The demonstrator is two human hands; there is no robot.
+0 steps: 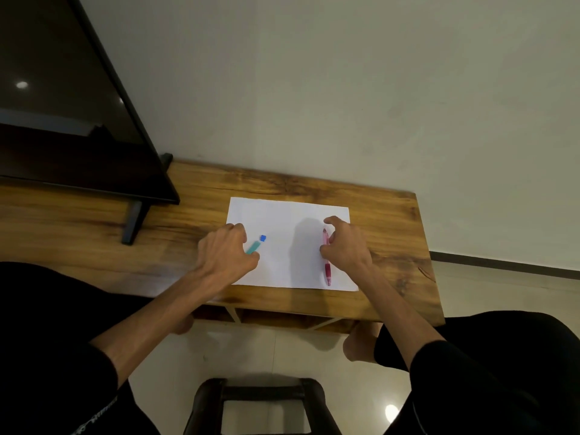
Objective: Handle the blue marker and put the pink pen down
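A white sheet of paper [282, 262] lies on a wooden table [188, 199]. My left hand [224, 255] is over the sheet's left part, fingers curled, and pinches a teal pen [253, 247] between thumb and fingers; most of the pen is hidden under the hand. A small blue piece [263, 238] lies just beyond the pen's tip. My right hand [345, 246] is at the sheet's right part. Its thumb and a curled finger close on either side of a pink pen [327, 268] that lies lengthwise on the paper, while the index finger arches above it.
A dark flat screen [62, 120] on black feet [135, 221] stands at the table's left. A pale wall rises behind the table. A dark stool [260, 394] stands on the tiled floor between my knees. The table's right edge is near the right hand.
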